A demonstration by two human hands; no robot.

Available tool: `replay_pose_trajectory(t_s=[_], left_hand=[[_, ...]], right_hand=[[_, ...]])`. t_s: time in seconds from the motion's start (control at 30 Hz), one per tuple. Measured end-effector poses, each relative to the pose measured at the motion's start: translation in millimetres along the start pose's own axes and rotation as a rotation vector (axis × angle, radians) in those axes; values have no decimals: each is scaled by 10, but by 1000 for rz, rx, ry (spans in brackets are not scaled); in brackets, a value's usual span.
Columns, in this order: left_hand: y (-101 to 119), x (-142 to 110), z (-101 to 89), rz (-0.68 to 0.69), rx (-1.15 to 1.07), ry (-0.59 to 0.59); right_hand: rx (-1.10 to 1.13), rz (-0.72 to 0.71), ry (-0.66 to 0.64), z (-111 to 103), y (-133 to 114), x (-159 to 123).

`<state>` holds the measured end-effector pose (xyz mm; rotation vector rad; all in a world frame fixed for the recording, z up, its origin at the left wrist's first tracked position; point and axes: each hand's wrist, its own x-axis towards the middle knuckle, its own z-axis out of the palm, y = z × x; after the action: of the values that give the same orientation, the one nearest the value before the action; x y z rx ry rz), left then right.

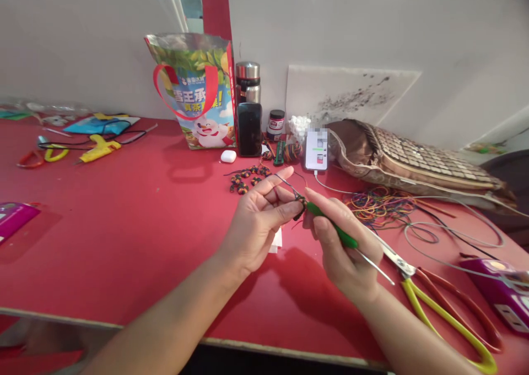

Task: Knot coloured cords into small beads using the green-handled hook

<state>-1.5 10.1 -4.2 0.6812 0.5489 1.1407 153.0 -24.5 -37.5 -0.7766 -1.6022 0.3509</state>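
My left hand (260, 212) pinches a small dark piece of crochet work (301, 203) between thumb and fingers. A dark strand of yarn (285, 182) runs from it up to the raised index finger. My right hand (347, 243) is closed around the green handle of a crochet hook (336, 229), whose bare metal end points down to the right. The hook's other tip is at the crochet work, hidden by fingers and yarn. Behind my left hand lies a string of small multicoloured crocheted pieces (241, 183). White paper (276, 242) shows beneath my hands.
Large scissors (407, 273) lie to the right, near a purple power strip (496, 292) and tangled cords (382, 207). At the back stand a printed bag (206, 99), a flask (248, 80) and two phones (249, 130). A yellow glue gun (99, 148) rests left.
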Motion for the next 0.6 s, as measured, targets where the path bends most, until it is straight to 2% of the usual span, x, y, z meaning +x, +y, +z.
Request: replay_pose_trajectory(t_s=[0.23,0.6], left_hand=[[70,22,-33,33,82,-34],[123,20,-47,30,127,-33]], right_hand=[[359,245,33,-12,62,-43],[514,393,57,-69,-4,26]])
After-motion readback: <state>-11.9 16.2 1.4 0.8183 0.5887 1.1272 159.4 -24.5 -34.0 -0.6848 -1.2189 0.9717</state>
